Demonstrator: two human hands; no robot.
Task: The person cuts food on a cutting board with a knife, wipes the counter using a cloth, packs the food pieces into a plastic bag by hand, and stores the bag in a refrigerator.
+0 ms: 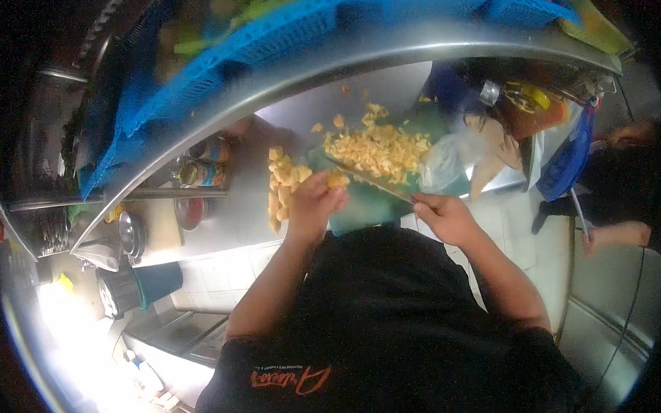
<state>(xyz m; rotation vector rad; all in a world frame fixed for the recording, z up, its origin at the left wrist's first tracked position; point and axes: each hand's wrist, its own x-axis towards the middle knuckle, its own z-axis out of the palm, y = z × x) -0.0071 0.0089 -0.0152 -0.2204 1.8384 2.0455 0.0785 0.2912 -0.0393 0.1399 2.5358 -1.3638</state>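
My left hand [317,200] is closed around a small peeled yellow food piece [338,180], held over the green cutting board [356,211]. In my right hand [441,215] is the handle of a knife [378,184]. Its blade points left across the board, close to the piece. A pile of chopped yellow bits [380,150] lies on the board just beyond the blade. To the left of my left hand, several whole peeled yellow pieces [279,186] sit on the steel counter [248,174]. Their exact kind is unclear.
A clear plastic bag [445,163] rests at the board's right side. Blue baskets [278,31] stand on the steel shelf [336,54] above the counter. Jars [200,174] and a metal bowl [131,234] are at left. Another person's hand [621,235] appears at far right.
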